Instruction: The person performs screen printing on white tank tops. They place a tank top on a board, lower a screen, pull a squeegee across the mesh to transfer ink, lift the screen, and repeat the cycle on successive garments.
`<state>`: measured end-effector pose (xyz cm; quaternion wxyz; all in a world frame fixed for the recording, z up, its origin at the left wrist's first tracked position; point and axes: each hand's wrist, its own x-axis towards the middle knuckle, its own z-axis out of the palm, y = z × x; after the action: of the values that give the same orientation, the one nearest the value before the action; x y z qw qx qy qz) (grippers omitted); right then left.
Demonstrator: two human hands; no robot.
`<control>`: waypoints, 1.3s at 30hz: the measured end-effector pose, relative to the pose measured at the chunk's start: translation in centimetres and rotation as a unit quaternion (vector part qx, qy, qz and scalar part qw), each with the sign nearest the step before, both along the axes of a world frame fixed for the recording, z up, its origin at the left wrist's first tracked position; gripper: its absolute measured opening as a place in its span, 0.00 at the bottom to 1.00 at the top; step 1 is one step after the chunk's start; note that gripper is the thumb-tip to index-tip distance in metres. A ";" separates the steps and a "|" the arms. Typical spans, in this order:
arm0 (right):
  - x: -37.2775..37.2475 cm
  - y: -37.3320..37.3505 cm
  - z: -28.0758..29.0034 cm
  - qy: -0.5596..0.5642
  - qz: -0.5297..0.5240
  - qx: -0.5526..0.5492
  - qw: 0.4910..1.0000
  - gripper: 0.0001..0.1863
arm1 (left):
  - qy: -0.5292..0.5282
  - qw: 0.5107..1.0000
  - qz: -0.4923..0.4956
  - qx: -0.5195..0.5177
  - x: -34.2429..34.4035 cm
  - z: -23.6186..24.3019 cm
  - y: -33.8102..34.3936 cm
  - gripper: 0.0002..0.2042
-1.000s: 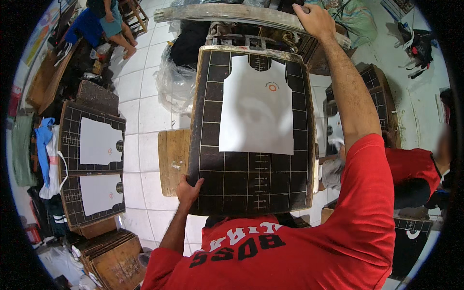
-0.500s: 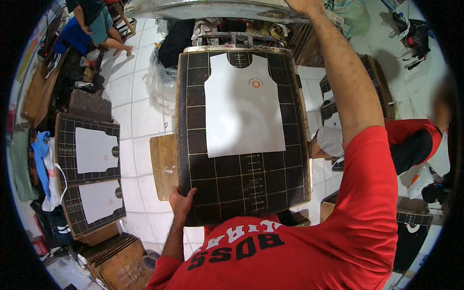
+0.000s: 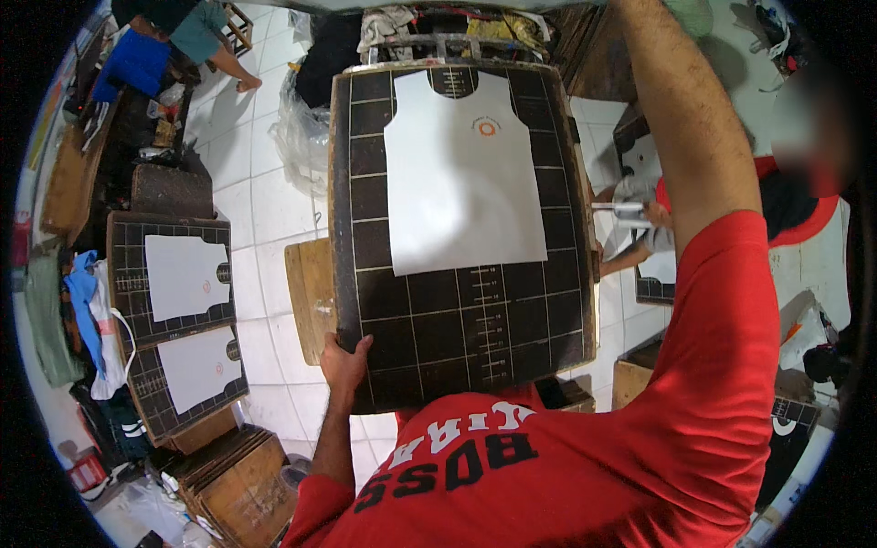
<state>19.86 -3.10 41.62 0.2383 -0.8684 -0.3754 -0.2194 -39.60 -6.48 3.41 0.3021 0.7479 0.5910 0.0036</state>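
The big dark board with the grid lines is right in front of me, and its long way runs from my chest out toward the far rack. A white shirt piece with no sleeves lies flat on the far half of the board, neck end away from me, with a small orange mark near the neck. The near half of the board is bare, with only pale lines and little ruler marks. My left hand is on the near left corner of the board. Its fingers are curled on the edge there, thumb on top, so that hand is clamped on the board. My right arm goes up along the right side of the board and past its far right corner. That hand is out of the picture, so I cannot tell if its fingers are apart or together. So my left hand is the one close to me, and the right one reaches to the far end. Under the board, at its left side, a bare wooden board pokes out. Farther left, two smaller grid boards sit side by side, each with a white shirt piece on it. On the right, past the board's right edge, another person in red is bent over their own work. The floor is white tile.
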 end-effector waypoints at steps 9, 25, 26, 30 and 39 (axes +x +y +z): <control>-1.0 -0.1 0.3 -0.006 -0.022 -0.014 1.000 0.31 | 0.031 0.999 -0.020 0.020 -0.6 -3.9 0.9 0.38; -11.5 -10.3 -25.6 -0.116 0.061 0.004 0.991 0.21 | -0.675 0.627 0.214 -0.326 22.2 9.7 18.2 0.31; -12.9 -11.3 -28.2 -0.103 0.060 -0.041 0.992 0.22 | -0.610 0.643 0.312 -0.343 22.6 8.3 17.7 0.34; -14.2 -13.1 -35.5 0.001 0.130 -0.089 0.988 0.21 | -0.551 0.645 0.395 -0.354 21.0 0.2 15.0 0.29; -10.1 -11.6 -38.0 0.035 0.175 -0.118 0.977 0.14 | -0.125 0.911 -0.265 0.291 20.8 -5.4 9.4 0.45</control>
<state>9.71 -14.70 3.58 0.1816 -0.8183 -0.5364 -0.0981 -18.77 2.90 -2.03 0.1324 0.9252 0.3015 0.1884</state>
